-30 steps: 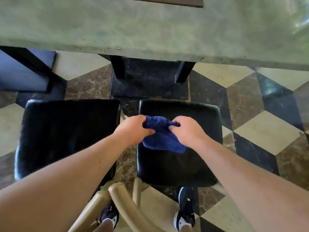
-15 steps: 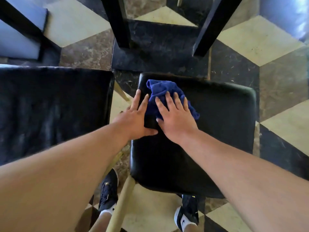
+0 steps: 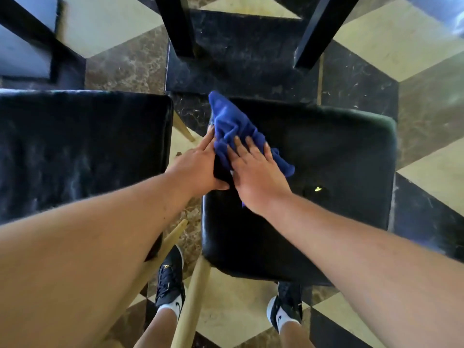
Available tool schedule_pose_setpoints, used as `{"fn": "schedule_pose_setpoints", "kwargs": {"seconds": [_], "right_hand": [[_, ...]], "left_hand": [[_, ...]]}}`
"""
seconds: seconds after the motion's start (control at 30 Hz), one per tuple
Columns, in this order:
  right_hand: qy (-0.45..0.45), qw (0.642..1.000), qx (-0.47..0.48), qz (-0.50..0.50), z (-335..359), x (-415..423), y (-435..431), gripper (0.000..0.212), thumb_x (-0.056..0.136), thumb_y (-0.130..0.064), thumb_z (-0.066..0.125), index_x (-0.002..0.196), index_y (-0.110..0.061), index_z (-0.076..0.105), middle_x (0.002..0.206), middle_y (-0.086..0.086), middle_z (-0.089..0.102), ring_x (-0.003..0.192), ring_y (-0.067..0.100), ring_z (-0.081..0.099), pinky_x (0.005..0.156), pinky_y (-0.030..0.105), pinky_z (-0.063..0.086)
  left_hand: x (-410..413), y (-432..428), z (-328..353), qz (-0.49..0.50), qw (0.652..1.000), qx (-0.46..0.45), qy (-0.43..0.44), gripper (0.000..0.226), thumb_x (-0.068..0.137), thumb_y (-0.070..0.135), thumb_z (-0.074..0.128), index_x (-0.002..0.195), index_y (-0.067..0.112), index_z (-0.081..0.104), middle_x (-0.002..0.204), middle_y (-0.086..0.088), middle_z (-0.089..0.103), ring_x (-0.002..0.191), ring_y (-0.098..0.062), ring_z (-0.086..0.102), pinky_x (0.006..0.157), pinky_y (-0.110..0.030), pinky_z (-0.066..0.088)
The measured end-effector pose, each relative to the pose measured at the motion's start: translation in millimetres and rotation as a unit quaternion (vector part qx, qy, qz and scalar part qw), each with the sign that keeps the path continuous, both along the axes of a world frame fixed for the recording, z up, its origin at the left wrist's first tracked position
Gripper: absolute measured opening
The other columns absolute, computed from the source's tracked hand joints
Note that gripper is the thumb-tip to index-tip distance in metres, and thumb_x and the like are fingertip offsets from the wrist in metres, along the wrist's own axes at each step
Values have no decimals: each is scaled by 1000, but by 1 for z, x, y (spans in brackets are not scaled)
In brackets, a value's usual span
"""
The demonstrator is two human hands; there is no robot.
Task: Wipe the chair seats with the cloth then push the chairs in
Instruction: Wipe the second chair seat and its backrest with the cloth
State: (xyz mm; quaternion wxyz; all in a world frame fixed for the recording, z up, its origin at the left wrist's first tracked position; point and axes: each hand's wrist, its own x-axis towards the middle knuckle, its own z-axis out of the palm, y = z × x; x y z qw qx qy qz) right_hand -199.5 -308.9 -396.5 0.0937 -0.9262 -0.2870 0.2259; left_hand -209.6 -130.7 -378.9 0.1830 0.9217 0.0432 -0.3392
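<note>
Since half a second back the blue cloth [image 3: 233, 121] has been shoved toward the far-left corner of the seat, and its tip now pokes just past the far edge. Both hands are about where they were.

Right fingers [image 3: 251, 149] are straight and spread, lying flat on top of the cloth, so the right hand [image 3: 258, 179] is pressing it down, not gripping it. The left hand [image 3: 198, 169] has its fingers straight too, running along the seat's left edge with the tips touching the cloth's side and the thumb resting on the seat.

All of that is on the right chair seat [image 3: 326, 159], black and shiny, with a tiny yellow-green speck [image 3: 317, 189] near the right wrist. The left chair seat [image 3: 75, 151] sits just beside it. A pale wooden chair leg [image 3: 193, 297] shows between the person's dark shoes [image 3: 170, 280], and black table legs [image 3: 175, 26] stand on the checkered marble floor [image 3: 376, 33] beyond.
</note>
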Motion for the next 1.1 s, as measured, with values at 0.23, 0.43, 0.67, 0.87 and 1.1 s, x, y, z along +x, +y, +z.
{"fn": "schedule_pose_setpoints", "kwargs": {"seconds": [0.23,0.43,0.67,0.87,1.1], "right_hand": [[44,964,-26,262,14,-120,-91,64,106,-31,40,166,-20,22,174,7,21,160,34,14,126,55,0],[37,919,-33,390,13,-72,-129,79,100,-41,58,167,-28,17,175,1,14,161,29,5,129,55,2],[-46,968,-53,241,-9,74,-170,58,106,-27,43,163,-26,33,173,2,25,160,31,14,126,59,10],[-113,992,-39,28,-20,117,-149,65,105,-28,46,165,-23,24,173,6,23,160,34,14,127,57,8],[55,940,20,335,-2,-92,-190,58,106,-33,40,163,-25,31,173,3,24,161,31,9,128,55,-1]], "left_hand": [[6,-15,4,-33,994,96,30,119,89,42,76,166,22,-12,173,9,-23,161,-25,11,126,-66,14],[0,-60,-16,191,981,15,13,100,98,72,40,165,23,-16,171,14,-29,160,-29,7,123,-60,26],[-22,-94,-49,284,937,84,-184,92,97,77,27,167,23,0,177,8,-1,146,-35,33,110,-57,42],[-22,-100,-59,292,929,102,-201,89,98,75,30,166,25,4,176,8,4,142,-36,37,104,-60,47],[-20,-102,-56,289,933,106,-188,89,98,72,31,166,23,3,177,3,2,147,-38,33,109,-62,43]]}}
